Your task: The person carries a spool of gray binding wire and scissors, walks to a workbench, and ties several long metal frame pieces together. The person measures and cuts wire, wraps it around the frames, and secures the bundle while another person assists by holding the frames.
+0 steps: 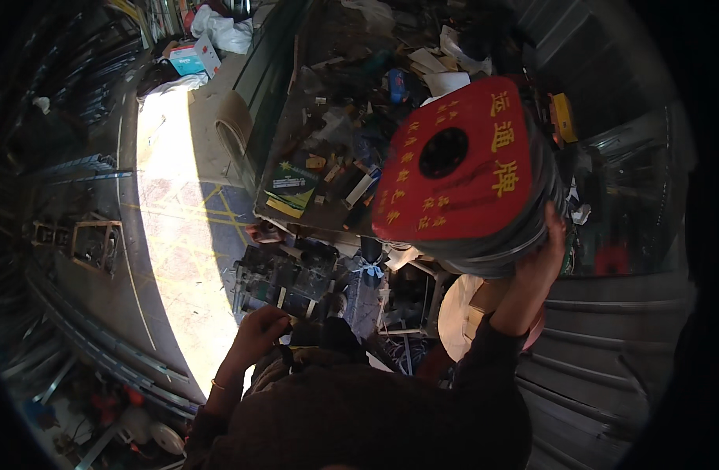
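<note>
A cluttered bench [312, 117] stretched ahead, strewn with tools, cartons and a green booklet [290, 186]; below it stood a dark machine [285, 278]; sunlit floor [171, 196] lay to the left, with a blue-and-white box [193, 56] farther off. The spool [465, 168], red-faced with a black centre hole, hung tilted over the bench's right end, hiding what lay beneath; the right hand [541, 254] gripped its lower right rim, fingers curled round the edge. The left hand [261, 329] was closed low beside the machine; whether it pinched anything could not be told.

One head-worn fisheye view looks steeply down, close over a cluttered workbench [312, 117].
</note>
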